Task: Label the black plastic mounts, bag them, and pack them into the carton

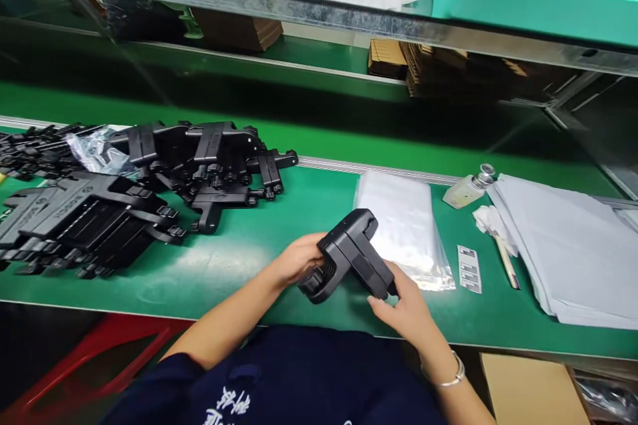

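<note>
Hands (349, 285) cupped around black part (351, 252)

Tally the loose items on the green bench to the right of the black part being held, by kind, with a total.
Clear plastic bag: 1
Small bottle: 1
Label strip: 1
Stack of white sheets: 1
Crumpled white wipe with a stick: 1
Total: 5
The black part itself sits in the left hand and right hand.
</note>
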Demonstrator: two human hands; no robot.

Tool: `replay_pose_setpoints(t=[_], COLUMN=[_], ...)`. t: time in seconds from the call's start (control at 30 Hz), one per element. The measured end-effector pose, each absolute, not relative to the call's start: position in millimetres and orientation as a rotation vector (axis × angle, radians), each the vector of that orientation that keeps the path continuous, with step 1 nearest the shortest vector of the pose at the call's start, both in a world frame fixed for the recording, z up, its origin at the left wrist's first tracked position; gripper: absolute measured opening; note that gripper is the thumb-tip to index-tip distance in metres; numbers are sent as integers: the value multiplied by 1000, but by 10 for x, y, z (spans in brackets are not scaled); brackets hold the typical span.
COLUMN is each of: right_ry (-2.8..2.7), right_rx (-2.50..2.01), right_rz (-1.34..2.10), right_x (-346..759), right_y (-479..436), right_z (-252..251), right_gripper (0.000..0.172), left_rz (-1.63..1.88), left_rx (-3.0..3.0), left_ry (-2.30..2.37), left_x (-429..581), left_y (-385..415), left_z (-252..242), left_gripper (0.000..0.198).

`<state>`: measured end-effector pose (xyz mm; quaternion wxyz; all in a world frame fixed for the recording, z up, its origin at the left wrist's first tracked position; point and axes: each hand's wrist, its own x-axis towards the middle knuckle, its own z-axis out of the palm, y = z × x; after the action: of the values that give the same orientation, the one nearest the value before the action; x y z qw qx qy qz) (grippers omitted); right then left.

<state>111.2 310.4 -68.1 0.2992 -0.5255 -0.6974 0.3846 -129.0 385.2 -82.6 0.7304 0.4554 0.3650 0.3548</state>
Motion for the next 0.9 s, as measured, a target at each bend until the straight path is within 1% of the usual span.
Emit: replay_pose_setpoints(t=[0.1,0.17,0.27,0.33,0.47,0.57,0.63,0.73,0.83,0.9], right_ry=[-1976,-2044,-2050,-1905,-1466,-1396,-1433,-1620,-1853,-1946], right_rx=[-1432,-1408,-1354,-1356,-1450,-1448,-1436,-1395,-1195,-1058], right_rz=[968,945,969,1032,1187,1255,1139,777,355,183], right_x=[1208,1210,1205,1235,1321,1327,1312,1320,1392,1456], right_y=[3162,3188,3194,3193,3211,3217,3205,3176,3161,3160], right_z=[-581,-578,-676,-794,-1028,-1093,-1073,-997,-932,-920], right_gripper=[57,58,56,55,43,41,33,22,22,25], left_rz=[706,657,629,659,739,795,823,886,908,855], left_rx=[922,1015,1252,1349,1436,1516,1533,1389,1022,785], left_ry=[684,687,875,990,1072,1090,1091,1056,996,961], left_x=[-1382,-1399,-1384,-1363,-1324,-1294,-1264,-1191,-1093,-1039], left_y=[3926,3951,3941,3903,3792,3727,3706,3700,3699,3687], left_z=[-763,-728,-709,-721,-760,-773,-776,-789,-826,-864], left_gripper=[58,68,62,59,64,68,67,64,65,65])
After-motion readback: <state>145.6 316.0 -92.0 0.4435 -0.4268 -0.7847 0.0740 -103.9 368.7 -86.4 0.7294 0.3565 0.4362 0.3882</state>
